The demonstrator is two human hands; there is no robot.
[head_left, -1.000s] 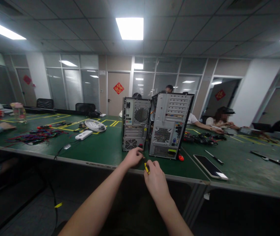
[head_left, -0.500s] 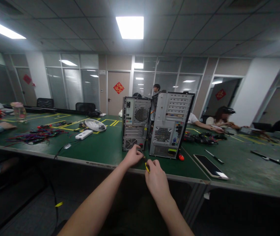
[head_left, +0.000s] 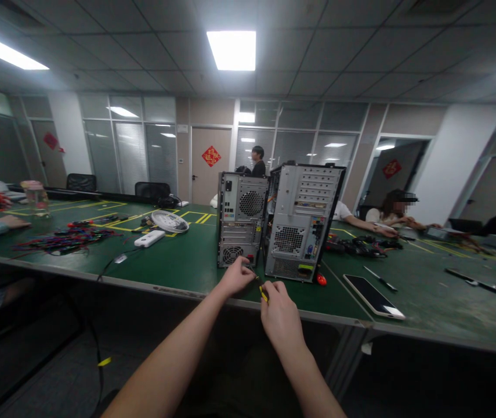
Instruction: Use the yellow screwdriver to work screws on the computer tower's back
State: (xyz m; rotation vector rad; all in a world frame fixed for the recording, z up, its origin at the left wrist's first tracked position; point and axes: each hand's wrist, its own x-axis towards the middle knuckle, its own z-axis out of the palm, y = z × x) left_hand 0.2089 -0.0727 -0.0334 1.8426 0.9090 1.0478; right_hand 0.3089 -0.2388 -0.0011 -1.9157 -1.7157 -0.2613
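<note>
Gripping a yellow-handled tool (head_left: 263, 294) in the closed right hand (head_left: 281, 312); curling the left hand (head_left: 235, 276), with any grasp indiscernible, near the left computer tower (head_left: 238, 216); best done steadily.

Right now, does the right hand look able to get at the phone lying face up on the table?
Probably yes: nothing seems to stand between the right hand and the phone off to its right. Its grip holds a yellow item, though, which would likely hinder picking up.
</note>
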